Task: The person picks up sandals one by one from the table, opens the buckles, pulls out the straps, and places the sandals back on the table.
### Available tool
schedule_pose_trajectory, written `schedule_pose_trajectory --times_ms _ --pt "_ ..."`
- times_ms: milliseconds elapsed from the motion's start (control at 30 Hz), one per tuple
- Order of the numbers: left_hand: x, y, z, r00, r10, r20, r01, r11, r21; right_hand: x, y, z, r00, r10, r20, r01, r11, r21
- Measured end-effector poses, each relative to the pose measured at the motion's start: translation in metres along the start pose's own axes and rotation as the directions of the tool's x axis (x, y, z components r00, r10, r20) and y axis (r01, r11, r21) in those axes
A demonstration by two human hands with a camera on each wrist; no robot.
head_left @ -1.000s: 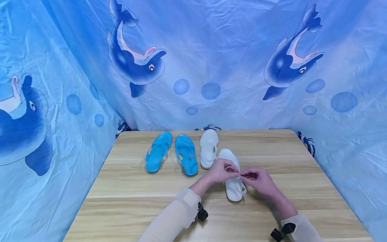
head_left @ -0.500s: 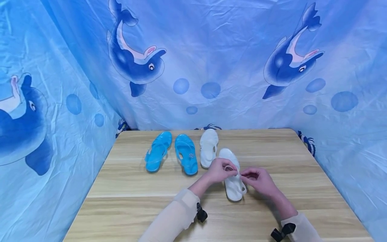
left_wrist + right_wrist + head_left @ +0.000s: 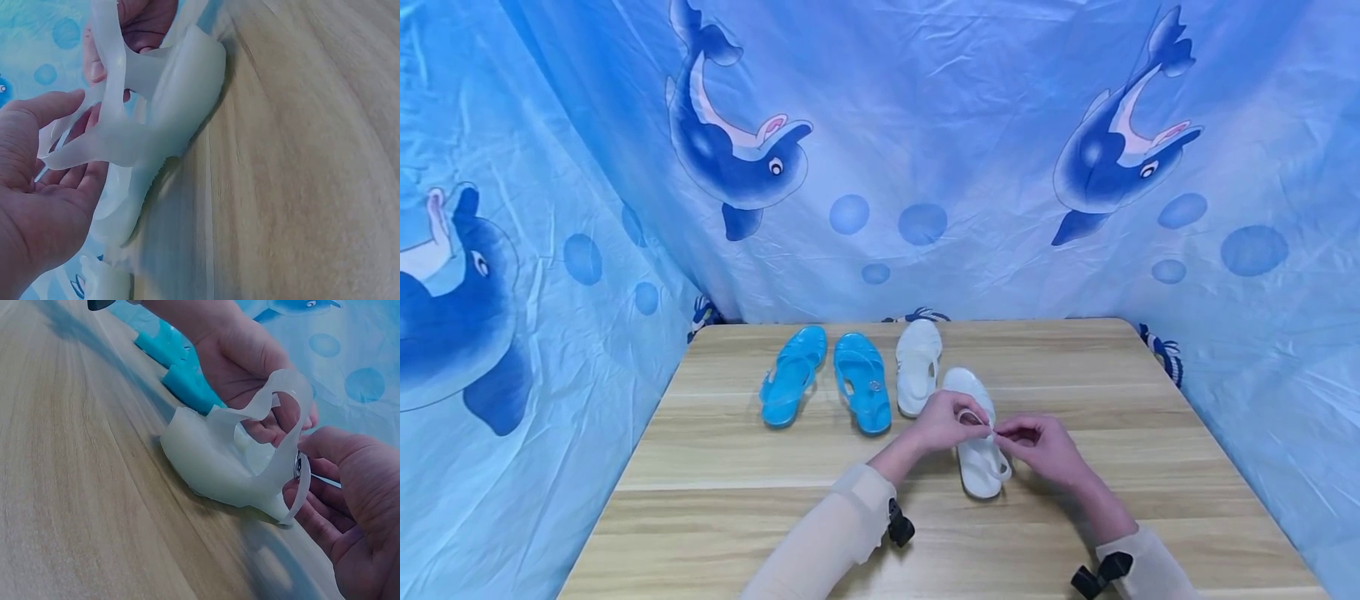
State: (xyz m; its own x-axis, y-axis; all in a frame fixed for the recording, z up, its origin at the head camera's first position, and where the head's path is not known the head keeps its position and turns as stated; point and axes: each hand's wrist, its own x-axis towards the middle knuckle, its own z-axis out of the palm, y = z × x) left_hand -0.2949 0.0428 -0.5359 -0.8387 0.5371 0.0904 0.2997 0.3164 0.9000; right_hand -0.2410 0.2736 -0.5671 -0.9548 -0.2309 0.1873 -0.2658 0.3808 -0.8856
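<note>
A white jelly sandal (image 3: 980,471) rests sole-down on the wooden table, toe pointing away. From its left side my left hand (image 3: 946,423) pinches the thin strap between thumb and fingers. My right hand (image 3: 1041,448) comes in from the other side, fingertips meeting the left ones over the sandal and pinching the strap at its small metal buckle (image 3: 299,466). In the left wrist view the heel strap (image 3: 114,69) arches up from the sole, and the fingers reach through the loops. Where strap and buckle join is partly hidden by the fingertips.
The matching white sandal (image 3: 917,367) lies just behind and left. Two blue sandals (image 3: 793,375) stand further left on the wooden table (image 3: 737,517). Blue dolphin-print cloth (image 3: 880,150) hangs behind and at the sides. Both wrists carry small black cameras (image 3: 900,523).
Both hands keep nearly the same place on the strap, with only slight fingertip shifts. The sandals have not moved.
</note>
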Motion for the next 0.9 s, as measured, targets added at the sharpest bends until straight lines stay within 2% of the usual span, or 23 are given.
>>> schedule_pose_trajectory --times_ms 100,300,567,733,900 --pt "-0.0013 -0.0016 -0.0009 1.000 0.011 -0.011 -0.011 1.000 -0.003 -0.0003 0.0000 0.0004 1.000 0.010 -0.010 -0.010 1.000 0.006" --pt "-0.0046 -0.0086 -0.0009 0.999 -0.007 -0.038 0.005 0.999 -0.035 0.0003 0.0009 0.0020 1.000 0.024 -0.017 -0.023 0.999 0.022" --pt "-0.0023 -0.0055 0.0035 1.000 -0.010 -0.019 0.008 0.995 -0.102 -0.0008 -0.0003 0.0018 1.000 0.004 -0.001 -0.004 1.000 0.025" --pt "-0.0002 -0.0025 0.0057 0.999 -0.032 0.004 0.033 0.993 -0.111 -0.0007 0.0002 0.0021 1.000 0.003 0.011 -0.003 1.000 0.015" --pt "-0.0027 -0.0021 0.0049 1.000 -0.030 -0.008 0.029 0.994 -0.101 -0.0019 0.0007 0.0014 1.000 0.015 -0.006 -0.015 1.000 0.007"
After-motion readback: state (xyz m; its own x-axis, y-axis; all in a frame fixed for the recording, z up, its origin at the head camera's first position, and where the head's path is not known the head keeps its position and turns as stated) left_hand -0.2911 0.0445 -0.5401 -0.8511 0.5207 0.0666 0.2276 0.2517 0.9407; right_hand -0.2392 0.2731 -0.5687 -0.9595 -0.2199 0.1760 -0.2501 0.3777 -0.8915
